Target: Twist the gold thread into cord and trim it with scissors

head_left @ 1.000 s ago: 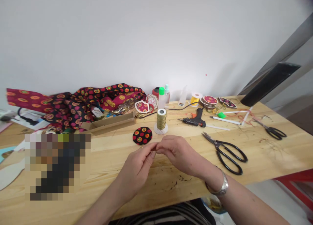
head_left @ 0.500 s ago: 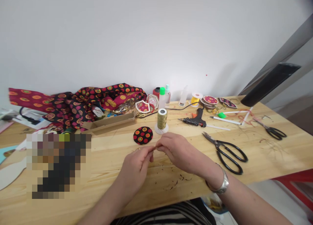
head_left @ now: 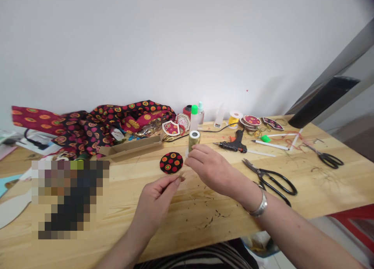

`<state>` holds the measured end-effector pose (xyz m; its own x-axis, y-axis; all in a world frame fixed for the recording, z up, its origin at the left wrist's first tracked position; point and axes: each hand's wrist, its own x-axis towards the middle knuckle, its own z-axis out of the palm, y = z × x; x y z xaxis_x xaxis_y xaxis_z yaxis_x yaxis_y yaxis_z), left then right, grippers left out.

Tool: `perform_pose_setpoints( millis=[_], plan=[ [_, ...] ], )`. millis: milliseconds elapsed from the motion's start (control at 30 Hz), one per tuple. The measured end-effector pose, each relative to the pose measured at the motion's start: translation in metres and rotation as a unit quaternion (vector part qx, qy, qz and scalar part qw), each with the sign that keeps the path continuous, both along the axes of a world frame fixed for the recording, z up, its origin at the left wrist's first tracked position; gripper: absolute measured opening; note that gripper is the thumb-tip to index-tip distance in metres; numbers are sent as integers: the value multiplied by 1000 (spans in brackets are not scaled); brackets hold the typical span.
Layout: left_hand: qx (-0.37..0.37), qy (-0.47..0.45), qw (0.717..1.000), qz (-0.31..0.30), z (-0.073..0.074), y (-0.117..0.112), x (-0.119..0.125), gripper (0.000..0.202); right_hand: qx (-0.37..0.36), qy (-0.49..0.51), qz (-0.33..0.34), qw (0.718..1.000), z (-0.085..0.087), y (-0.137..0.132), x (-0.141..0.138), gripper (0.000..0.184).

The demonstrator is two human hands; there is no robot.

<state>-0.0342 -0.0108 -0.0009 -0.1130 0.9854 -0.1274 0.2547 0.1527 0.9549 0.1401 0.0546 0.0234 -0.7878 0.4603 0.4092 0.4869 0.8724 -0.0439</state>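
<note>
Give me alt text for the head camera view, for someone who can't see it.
A person's left hand pinches what look like fine strands over a wooden table, while the right hand partly hides a spool of gold thread. A round, patterned black piece lies just beyond the left hand; a glue gun and large black-handled scissors lie to the right.

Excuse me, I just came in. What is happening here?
A person's left hand pinches thin strands near the round patch on the table. The right hand is in front of the spool, hiding its lower part; whether it holds anything, I cannot tell. The large scissors and glue gun lie to the right, in neither hand.
</note>
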Motion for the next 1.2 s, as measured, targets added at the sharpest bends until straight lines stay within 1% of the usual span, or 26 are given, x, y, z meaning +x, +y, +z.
perform_pose_setpoints(
  millis=[100, 267, 367, 433, 500, 600, 667, 700, 733, 800, 833, 867, 900, 933, 967, 1033, 1067, 1100, 1133, 1200],
  plan=[
    [-29, -55, 998, 31, -1, 1, -2, 28, 32, 21, 2, 999, 6, 12, -5, 25],
    [-40, -113, 991, 51, -6, 0, -2, 34, 76, 104, -42, 991, 15, 42, -11, 21],
    [-47, -127, 990, 48, -6, -1, -2, 36, 53, 188, -79, 977, 22, 58, -10, 18],
    [-49, -141, 988, 51, -6, -3, -2, 35, 19, 261, -107, 959, 30, 65, -7, 14],
    [-51, -159, 984, 57, -7, -4, -2, 34, -8, 333, -128, 934, 41, 65, -1, 12],
    [-54, -185, 979, 61, -9, -4, -2, 31, -11, 402, -139, 905, 59, 49, 12, 12],
    [-57, -193, 977, 62, -9, -4, -2, 30, 3, 399, -145, 905, 68, 30, 24, 12],
    [-58, -195, 977, 64, -9, -4, -3, 30, 6, 380, -152, 912, 69, 19, 32, 12],
    [-57, -196, 977, 65, -9, -4, -3, 30, 1, 347, -156, 925, 67, 9, 40, 12],
    [-55, -196, 977, 63, -9, -4, -4, 30, -77, 217, -145, 962, 55, -11, 60, 14],
    [-55, -196, 977, 62, -8, -5, -5, 30, -130, 140, -152, 970, 45, -19, 71, 22],
    [-55, -197, 977, 60, -8, -5, -5, 30, -153, 79, -179, 969, 33, -27, 84, 32],
    [-56, -199, 977, 58, -8, -6, -6, 29, -178, 14, -213, 960, 21, -33, 97, 39],
    [-57, -200, 976, 57, -8, -7, -6, 28, -181, -23, -267, 946, 8, -39, 110, 39],
    [-59, -201, 976, 58, -8, -7, -7, 28, -181, -52, -322, 928, -5, -44, 123, 39],
    [-60, -200, 976, 57, -9, -7, -8, 27, -178, -90, -428, 882, -26, -54, 146, 37],
    [-61, -198, 977, 57, -9, -7, -8, 27, -187, -106, -465, 859, -35, -59, 155, 34],
    [-63, -197, 977, 57, -10, -7, -8, 27, -194, -116, -481, 847, -43, -63, 163, 33],
    [-65, -195, 977, 58, -10, -6, -8, 27, -199, -121, -486, 842, -50, -67, 169, 34],
    [-72, -194, 977, 59, -10, -6, -7, 28, -195, -117, -485, 845, -59, -72, 177, 37]
  ],
)
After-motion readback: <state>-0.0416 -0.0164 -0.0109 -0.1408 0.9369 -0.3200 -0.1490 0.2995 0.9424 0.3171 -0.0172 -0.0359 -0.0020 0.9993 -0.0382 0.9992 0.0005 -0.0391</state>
